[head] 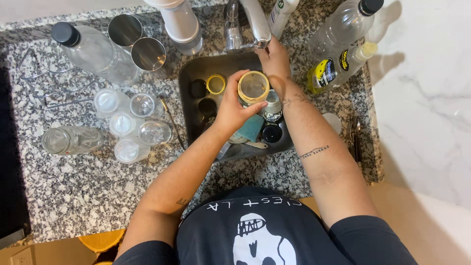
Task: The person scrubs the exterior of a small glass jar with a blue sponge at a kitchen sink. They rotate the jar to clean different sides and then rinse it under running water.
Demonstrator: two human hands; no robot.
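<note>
Directly over the sink [189, 73], the left hand [233, 109] is clamped around a clear jar with a yellow rim [253, 87], its mouth turned up toward the camera. Just beyond it, the right hand [274, 59] is closed on the faucet [255, 22]. Below lie a teal sponge [251, 126] and a yellow lid [216, 84], and small clear glasses [143, 105] stand on the granite counter [73, 186] to the left

sink basin [189, 73] is packed with dishes; clear plastic cups [128, 122] crowd the left counter, bare granite [73, 196] nearer.
</note>
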